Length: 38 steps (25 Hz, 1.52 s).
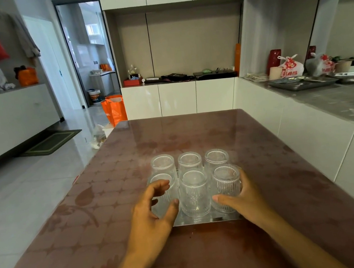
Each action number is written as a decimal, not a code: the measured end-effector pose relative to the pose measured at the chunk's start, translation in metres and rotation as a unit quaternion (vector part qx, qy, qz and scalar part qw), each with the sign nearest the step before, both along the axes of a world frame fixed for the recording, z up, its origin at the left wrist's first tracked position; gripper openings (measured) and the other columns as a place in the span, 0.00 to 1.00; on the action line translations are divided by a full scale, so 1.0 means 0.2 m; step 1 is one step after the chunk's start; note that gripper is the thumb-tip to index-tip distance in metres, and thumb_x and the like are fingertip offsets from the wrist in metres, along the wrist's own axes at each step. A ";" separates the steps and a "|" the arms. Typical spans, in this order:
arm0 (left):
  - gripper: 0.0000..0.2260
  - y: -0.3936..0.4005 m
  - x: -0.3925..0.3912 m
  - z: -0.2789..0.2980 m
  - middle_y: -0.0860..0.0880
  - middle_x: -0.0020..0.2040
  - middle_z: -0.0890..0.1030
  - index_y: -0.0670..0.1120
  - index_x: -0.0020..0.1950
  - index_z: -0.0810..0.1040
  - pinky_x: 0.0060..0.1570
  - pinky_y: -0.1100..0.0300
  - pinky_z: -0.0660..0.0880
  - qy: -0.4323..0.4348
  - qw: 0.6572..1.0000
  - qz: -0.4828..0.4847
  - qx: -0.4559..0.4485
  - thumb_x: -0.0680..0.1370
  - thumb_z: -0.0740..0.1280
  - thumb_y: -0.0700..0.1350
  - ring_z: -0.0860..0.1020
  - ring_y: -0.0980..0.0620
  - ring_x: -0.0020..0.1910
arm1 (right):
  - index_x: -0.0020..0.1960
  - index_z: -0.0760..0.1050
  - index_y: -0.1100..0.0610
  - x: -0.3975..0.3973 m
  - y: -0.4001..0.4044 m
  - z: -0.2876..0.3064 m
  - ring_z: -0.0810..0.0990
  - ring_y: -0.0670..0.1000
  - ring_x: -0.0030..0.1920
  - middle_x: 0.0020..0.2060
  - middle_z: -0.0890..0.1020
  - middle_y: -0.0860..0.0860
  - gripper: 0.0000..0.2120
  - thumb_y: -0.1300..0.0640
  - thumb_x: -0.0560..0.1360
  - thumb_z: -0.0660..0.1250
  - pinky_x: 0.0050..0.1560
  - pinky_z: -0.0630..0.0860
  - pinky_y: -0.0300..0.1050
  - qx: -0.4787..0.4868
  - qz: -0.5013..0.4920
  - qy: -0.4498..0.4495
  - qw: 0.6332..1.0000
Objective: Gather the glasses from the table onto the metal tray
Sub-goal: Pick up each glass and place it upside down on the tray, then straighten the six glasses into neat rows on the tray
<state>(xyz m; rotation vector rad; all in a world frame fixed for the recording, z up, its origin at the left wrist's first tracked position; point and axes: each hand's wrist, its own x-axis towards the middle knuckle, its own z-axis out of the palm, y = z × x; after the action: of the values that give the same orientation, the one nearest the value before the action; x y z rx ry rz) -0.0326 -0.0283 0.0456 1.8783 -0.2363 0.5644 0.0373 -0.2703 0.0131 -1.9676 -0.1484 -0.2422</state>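
Note:
Several clear ribbed glasses stand upside down in two rows on a metal tray [206, 220] in the middle of the table [77, 239]. My left hand [150, 217] is cupped loosely around the front-left glass [167, 199], fingers apart over its top and thumb beside it. My right hand [244, 201] wraps the front-right glass [226, 185], thumb on the near side and fingers behind. The front-middle glass [194, 194] stands free between my hands. The back row holds three glasses [189, 161].
The brown patterned table extends far beyond the tray. A white counter on the right carries a grey tray [301, 83], a red vase [274, 60] and plastic bags. An orange bag [114, 111] stands on the floor beyond the table's far left corner.

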 end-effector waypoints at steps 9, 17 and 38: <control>0.57 0.53 0.33 0.03 0.55 0.78 0.63 0.61 0.79 0.52 0.76 0.45 0.62 0.251 0.943 -0.108 0.190 0.57 0.79 0.66 0.62 0.49 0.77 | 0.78 0.38 0.36 0.15 -0.35 0.15 0.75 0.38 0.49 0.79 0.53 0.44 0.67 0.43 0.56 0.84 0.54 0.76 0.39 -0.261 0.169 0.162 0.936; 0.59 0.50 0.67 -0.12 0.57 0.82 0.55 0.72 0.76 0.43 0.78 0.42 0.58 0.321 0.885 -0.214 0.263 0.59 0.83 0.60 0.55 0.50 0.81 | 0.79 0.38 0.39 0.35 -0.32 0.14 0.54 0.47 0.77 0.79 0.50 0.41 0.69 0.42 0.55 0.84 0.75 0.60 0.50 -0.249 0.265 0.173 0.915; 0.29 0.39 0.57 0.09 0.48 0.78 0.67 0.46 0.79 0.61 0.76 0.50 0.55 0.168 0.939 -0.103 -0.283 0.82 0.51 0.61 0.63 0.48 0.78 | 0.73 0.68 0.53 0.33 -0.26 0.27 0.73 0.54 0.67 0.73 0.70 0.54 0.27 0.39 0.79 0.57 0.70 0.63 0.53 0.369 0.033 0.096 0.924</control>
<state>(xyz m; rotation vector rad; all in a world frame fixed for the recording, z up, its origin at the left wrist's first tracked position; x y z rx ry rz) 0.0805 0.0502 0.0639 1.3362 -0.0331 0.1337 0.1029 -0.3219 0.0662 -1.2195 0.0110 -0.0417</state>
